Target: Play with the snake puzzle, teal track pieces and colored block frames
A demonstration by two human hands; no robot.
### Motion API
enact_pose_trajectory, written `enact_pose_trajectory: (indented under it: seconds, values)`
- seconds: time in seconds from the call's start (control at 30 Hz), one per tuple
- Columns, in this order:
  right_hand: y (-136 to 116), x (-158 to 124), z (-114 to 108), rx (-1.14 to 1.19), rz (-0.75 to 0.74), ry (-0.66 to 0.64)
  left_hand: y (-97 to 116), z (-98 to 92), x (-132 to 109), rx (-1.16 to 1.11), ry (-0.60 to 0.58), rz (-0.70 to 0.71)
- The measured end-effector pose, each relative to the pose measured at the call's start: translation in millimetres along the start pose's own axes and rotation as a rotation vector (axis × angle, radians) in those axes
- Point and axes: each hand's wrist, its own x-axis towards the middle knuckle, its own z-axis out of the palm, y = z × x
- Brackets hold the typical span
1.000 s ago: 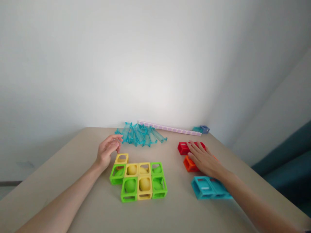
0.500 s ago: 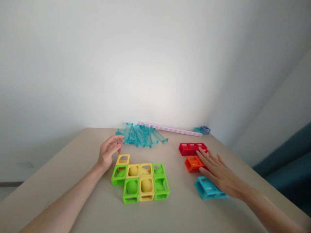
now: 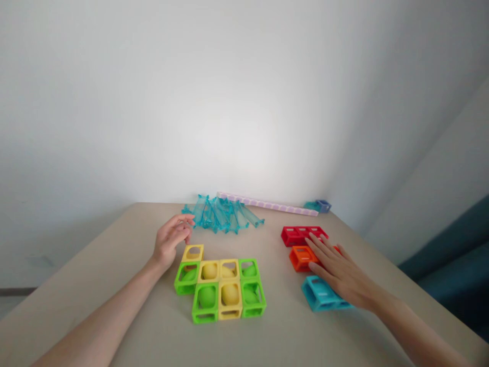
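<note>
My left hand (image 3: 172,239) rests on the table with loosely bent fingers and nothing visible in it. It is beside a single yellow cube frame (image 3: 193,253), left of joined green cubes (image 3: 205,303) and yellow cubes (image 3: 230,300) with balls inside several of them. Stretched flat, my right hand (image 3: 338,270) lies over the orange cube row (image 3: 302,258) and partly covers it. Its fingertips reach the red cube row (image 3: 296,236). Below the palm, the light-blue cube row (image 3: 323,294) is partly hidden at its right end.
Near the wall lies a pile of translucent teal pieces (image 3: 219,214). Behind it stretches a long pale purple patterned strip (image 3: 267,205). A dark blue cube (image 3: 324,206) sits at the far right corner. Dark teal curtains (image 3: 454,260) hang beyond the table's right edge.
My right hand has shifted slightly left, and the light-blue row has slid a little left with it. The orange row has moved left slightly. My left hand stays nearly still.
</note>
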Motion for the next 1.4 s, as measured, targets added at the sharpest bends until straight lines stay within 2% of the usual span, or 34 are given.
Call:
enact_pose_trajectory:
  seconds: [0.37,0.53,0.83,0.93,1.0,1.1,1.2,1.27,1.33,1.4]
  values:
    - [1.4,4.0,1.4,-0.019,0.006,-0.013,-0.3,-0.5,0.9,0.002,-0.011,0.014]
    - [2.3,2.0,5.0,-0.045,0.019,0.057,-0.8,-0.6,1.2,0.005,-0.013,0.012]
    - [3.8,5.3,7.1,-0.057,0.021,0.071,0.9,0.4,1.2,0.008,0.003,-0.007]
    - [0.5,3.5,3.6,-0.054,0.02,0.144,1.0,0.4,1.5,0.013,0.002,-0.015]
    - [-15.3,-2.2,-3.7,-0.048,0.001,0.257,1.0,0.6,1.7,0.018,-0.009,-0.024]
    - [-65.8,-13.3,-18.9,0.034,-0.145,0.371,1.0,0.9,1.8,0.035,-0.027,-0.037]
    - [-132.4,-12.2,-29.5,0.195,-0.41,0.214,2.4,0.9,1.9,0.065,-0.044,-0.063]
    - [-170.8,0.1,-31.4,0.253,-0.531,0.11,4.4,1.5,2.0,0.114,-0.067,-0.104]
    - [-197.8,17.9,-30.3,0.273,-0.618,0.034,6.5,3.1,2.0,0.201,-0.086,-0.147]
    - [-213.0,34.6,-28.0,0.277,-0.622,0.002,7.8,5.6,2.1,0.295,-0.079,-0.177]
